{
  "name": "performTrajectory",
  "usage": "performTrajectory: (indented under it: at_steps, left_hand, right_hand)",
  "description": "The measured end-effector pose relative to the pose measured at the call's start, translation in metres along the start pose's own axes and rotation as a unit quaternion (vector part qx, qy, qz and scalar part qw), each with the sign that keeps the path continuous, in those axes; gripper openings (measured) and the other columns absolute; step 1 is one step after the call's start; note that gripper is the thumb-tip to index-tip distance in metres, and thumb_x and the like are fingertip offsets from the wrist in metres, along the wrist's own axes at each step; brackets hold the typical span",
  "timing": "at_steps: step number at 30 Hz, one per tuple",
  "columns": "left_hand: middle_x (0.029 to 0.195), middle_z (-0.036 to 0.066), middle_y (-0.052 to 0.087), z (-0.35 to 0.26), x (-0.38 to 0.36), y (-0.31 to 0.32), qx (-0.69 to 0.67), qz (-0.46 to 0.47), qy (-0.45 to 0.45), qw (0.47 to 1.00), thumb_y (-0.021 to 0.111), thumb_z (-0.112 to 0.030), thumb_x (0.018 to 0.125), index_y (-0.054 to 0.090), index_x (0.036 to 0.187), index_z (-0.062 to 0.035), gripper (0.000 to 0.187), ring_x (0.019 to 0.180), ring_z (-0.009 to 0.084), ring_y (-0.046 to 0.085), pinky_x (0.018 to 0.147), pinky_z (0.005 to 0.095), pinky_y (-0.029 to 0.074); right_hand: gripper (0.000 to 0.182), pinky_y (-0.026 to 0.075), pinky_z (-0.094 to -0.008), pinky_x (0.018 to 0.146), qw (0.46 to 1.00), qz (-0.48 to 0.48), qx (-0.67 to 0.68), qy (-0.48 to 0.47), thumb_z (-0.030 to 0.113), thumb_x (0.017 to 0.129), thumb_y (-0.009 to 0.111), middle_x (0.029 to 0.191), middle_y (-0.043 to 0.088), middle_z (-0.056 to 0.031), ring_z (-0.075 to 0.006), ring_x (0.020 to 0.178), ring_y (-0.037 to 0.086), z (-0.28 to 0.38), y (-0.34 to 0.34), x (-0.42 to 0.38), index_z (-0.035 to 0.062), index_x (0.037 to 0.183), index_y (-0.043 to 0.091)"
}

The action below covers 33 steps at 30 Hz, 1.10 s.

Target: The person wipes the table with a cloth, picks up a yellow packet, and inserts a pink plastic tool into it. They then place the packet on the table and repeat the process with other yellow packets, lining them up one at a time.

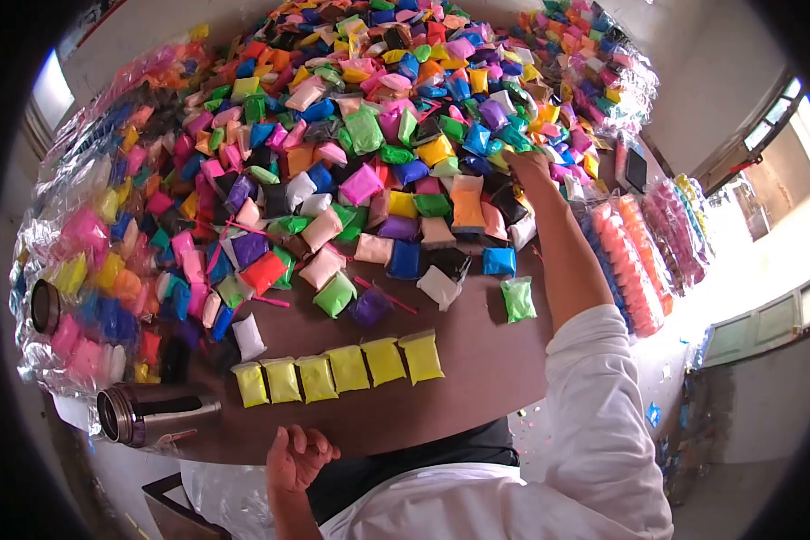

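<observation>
My right hand reaches far into a big heap of small soft plastic packets in many colours. Its fingertips touch the heap beside a yellow packet, and their grip is hidden from me. At the near table edge hovers my left hand, fingers loosely bent and somewhat apart, holding nothing. Just beyond it, a row of several yellow packets lies side by side on the brown table. A light green packet and a blue packet lie to the right of the row.
A metal flask lies on its side at the front left, its round cap farther back. Large clear bags of packets bulge along the left. Pink and orange strips of packets stand beyond the right edge. Pink sticks lie among the packets.
</observation>
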<state>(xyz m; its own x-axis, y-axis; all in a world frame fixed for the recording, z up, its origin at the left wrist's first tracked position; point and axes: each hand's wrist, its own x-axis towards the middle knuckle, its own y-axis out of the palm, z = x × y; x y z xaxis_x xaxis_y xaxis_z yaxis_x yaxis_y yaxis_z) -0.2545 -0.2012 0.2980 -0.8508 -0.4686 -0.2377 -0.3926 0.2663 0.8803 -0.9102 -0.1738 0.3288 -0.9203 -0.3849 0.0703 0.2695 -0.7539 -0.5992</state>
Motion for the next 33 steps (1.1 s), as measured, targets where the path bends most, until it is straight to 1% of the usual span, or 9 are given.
performTrajectory:
  at_steps: [7,10,11,14,16,18,25,26,33]
  left_hand:
    - [0.092,0.021,0.061,0.000,0.000,0.000,-0.015,-0.010,0.004,1.000,0.031,-0.040,0.104,0.050,0.081,-0.0077,0.044,0.084,0.0328,0.059,0.088,0.0532,0.045]
    - [0.092,0.020,0.061,0.002,-0.001,0.000,-0.026,-0.014,0.009,1.000,0.032,-0.041,0.104,0.050,0.081,-0.0082,0.044,0.084,0.0325,0.060,0.087,0.0532,0.046]
    - [0.091,0.020,0.062,0.003,-0.001,-0.002,-0.021,-0.006,0.012,1.000,0.032,-0.041,0.103,0.050,0.081,-0.0083,0.044,0.084,0.0324,0.060,0.087,0.0531,0.046]
    - [0.091,0.020,0.062,0.001,0.001,-0.006,-0.007,0.014,0.010,1.000,0.033,-0.041,0.103,0.050,0.080,-0.0086,0.043,0.084,0.0321,0.060,0.086,0.0528,0.046]
    - [0.090,0.020,0.062,0.001,0.001,-0.005,-0.003,0.016,0.004,1.000,0.034,-0.041,0.103,0.050,0.080,-0.0087,0.043,0.084,0.0318,0.060,0.085,0.0524,0.047]
    - [0.090,0.020,0.062,0.000,0.002,-0.004,0.007,0.028,0.000,1.000,0.034,-0.040,0.103,0.050,0.079,-0.0085,0.043,0.083,0.0316,0.060,0.085,0.0510,0.047]
    - [0.088,0.019,0.060,0.000,0.003,0.000,0.027,0.048,0.008,0.998,0.033,-0.040,0.104,0.049,0.078,-0.0092,0.043,0.080,0.0295,0.059,0.085,0.0480,0.045]
    - [0.088,0.018,0.060,0.000,0.002,0.000,0.020,0.047,0.005,0.999,0.033,-0.040,0.104,0.049,0.078,-0.0095,0.043,0.080,0.0289,0.058,0.085,0.0476,0.045]
    - [0.087,0.013,0.059,0.002,0.007,0.009,0.054,0.032,0.014,0.998,0.039,-0.041,0.102,0.052,0.080,-0.0103,0.040,0.080,0.0243,0.056,0.084,0.0431,0.045]
  right_hand:
    - [0.030,0.038,-0.0317,0.054,0.985,-0.045,0.131,0.102,0.028,0.076,0.077,0.066,0.055,-0.0006,-0.0122,0.058,0.049,0.040,0.005,-0.040,0.0008,0.080,0.065]
    - [0.028,0.042,-0.0297,0.054,0.983,-0.068,0.170,-0.007,0.021,0.073,0.079,0.074,0.062,-0.0044,-0.0118,0.062,0.055,0.032,-0.008,-0.051,0.0009,0.088,0.069]
    - [0.034,0.043,-0.0270,0.058,0.978,-0.031,0.205,0.005,0.017,0.077,0.076,0.082,0.064,-0.0048,-0.0106,0.067,0.056,0.027,-0.016,-0.060,0.0001,0.104,0.065]
    - [0.042,0.043,-0.0245,0.066,0.931,0.040,0.350,-0.100,0.017,0.082,0.071,0.093,0.064,-0.0044,-0.0095,0.076,0.057,0.025,-0.032,-0.112,0.0000,0.118,0.060]
    - [0.044,0.043,-0.0234,0.072,0.931,0.086,0.343,-0.093,0.017,0.087,0.066,0.101,0.064,-0.0031,-0.0084,0.084,0.056,0.037,-0.046,-0.157,0.0000,0.126,0.054]
    - [0.035,0.046,-0.0240,0.073,0.867,0.191,0.458,-0.052,0.015,0.090,0.064,0.103,0.065,-0.0002,-0.0084,0.085,0.059,0.029,-0.051,-0.183,0.0016,0.121,0.058]
    - [0.035,0.049,-0.0279,0.077,0.841,0.286,0.459,0.000,0.017,0.087,0.067,0.100,0.067,-0.0050,-0.0130,0.089,0.062,0.022,-0.041,-0.282,0.0003,0.117,0.059]
    - [0.039,0.049,-0.0273,0.079,0.849,0.296,0.436,-0.041,0.017,0.084,0.071,0.100,0.066,-0.0051,-0.0130,0.090,0.062,0.028,-0.035,-0.300,-0.0006,0.117,0.058]
    - [0.030,0.048,-0.0249,0.082,0.760,0.465,0.454,0.019,0.010,0.091,0.066,0.102,0.063,-0.0043,-0.0105,0.092,0.060,0.080,0.019,-0.425,-0.0017,0.116,0.054]
